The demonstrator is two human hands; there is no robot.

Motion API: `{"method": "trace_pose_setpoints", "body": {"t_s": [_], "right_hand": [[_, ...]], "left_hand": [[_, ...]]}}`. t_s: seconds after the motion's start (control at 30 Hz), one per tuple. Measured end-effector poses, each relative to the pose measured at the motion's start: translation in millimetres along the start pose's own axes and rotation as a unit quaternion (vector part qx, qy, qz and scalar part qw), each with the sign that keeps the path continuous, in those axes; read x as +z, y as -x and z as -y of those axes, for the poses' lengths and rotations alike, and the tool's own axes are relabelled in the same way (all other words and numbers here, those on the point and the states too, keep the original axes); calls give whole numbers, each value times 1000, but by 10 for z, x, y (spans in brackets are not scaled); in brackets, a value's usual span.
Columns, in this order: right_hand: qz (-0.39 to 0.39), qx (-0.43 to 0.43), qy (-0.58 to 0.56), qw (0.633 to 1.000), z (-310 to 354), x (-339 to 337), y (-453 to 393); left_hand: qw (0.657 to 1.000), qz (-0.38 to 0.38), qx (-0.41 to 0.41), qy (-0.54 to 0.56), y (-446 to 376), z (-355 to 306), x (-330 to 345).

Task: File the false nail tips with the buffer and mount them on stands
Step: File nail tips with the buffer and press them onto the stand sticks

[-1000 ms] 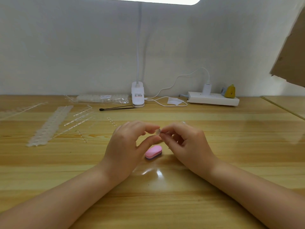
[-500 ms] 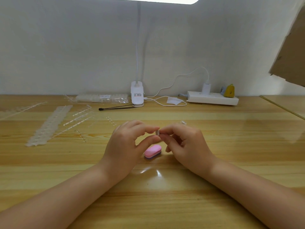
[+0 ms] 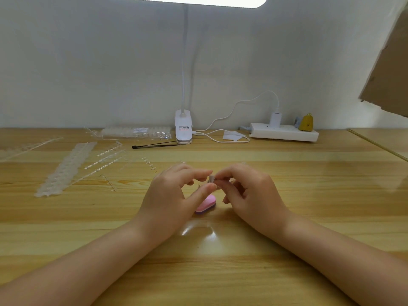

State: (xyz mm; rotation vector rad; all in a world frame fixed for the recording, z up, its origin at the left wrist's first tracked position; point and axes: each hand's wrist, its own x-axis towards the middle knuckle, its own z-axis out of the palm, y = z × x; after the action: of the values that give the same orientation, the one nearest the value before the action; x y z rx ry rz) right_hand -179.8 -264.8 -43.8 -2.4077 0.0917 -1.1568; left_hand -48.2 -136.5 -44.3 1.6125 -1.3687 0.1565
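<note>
My left hand [image 3: 174, 195] and my right hand [image 3: 249, 193] meet fingertip to fingertip over the middle of the wooden table [image 3: 309, 195]. Between them is a small clear false nail tip [image 3: 211, 179]; the thumb and forefinger of each hand pinch it. A thin clear piece, perhaps a stand, shows under the left fingers. The pink buffer [image 3: 206, 206] lies on the table just below the hands, partly hidden by my left thumb. A strip of clear nail tips [image 3: 66, 168] and clear stand sticks [image 3: 106, 160] lie at the left.
At the back stand a white clip lamp [image 3: 183, 127], a black stick [image 3: 154, 145], a bag of nail tips [image 3: 136, 132], a white cable [image 3: 223, 138] and a power strip [image 3: 284, 134]. A cardboard piece [image 3: 388, 80] hangs at the upper right.
Both hands stay pinched together on the nail tip with only slight finger shifts. The buffer has not moved.
</note>
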Motion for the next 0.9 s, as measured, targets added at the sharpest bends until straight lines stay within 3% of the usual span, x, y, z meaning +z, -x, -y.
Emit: {"method": "trace_pose_setpoints", "body": {"t_s": [0.3,0.6,0.77,0.9], "right_hand": [[-16,-72,86,994,79,-37,-7],[43,-134,117,983,16,-77,14],[28,-44,38,998,8,-16,4],[-11,108,-4,994,-69,-33,-38]], "left_hand": [[997,16,-51,53,11,-70,-42],[999,35,-38,12,42,-49,-33],[998,11,-52,23,-16,-40,-88],[979,-17,-108,-173,-143,208,-221]]}}
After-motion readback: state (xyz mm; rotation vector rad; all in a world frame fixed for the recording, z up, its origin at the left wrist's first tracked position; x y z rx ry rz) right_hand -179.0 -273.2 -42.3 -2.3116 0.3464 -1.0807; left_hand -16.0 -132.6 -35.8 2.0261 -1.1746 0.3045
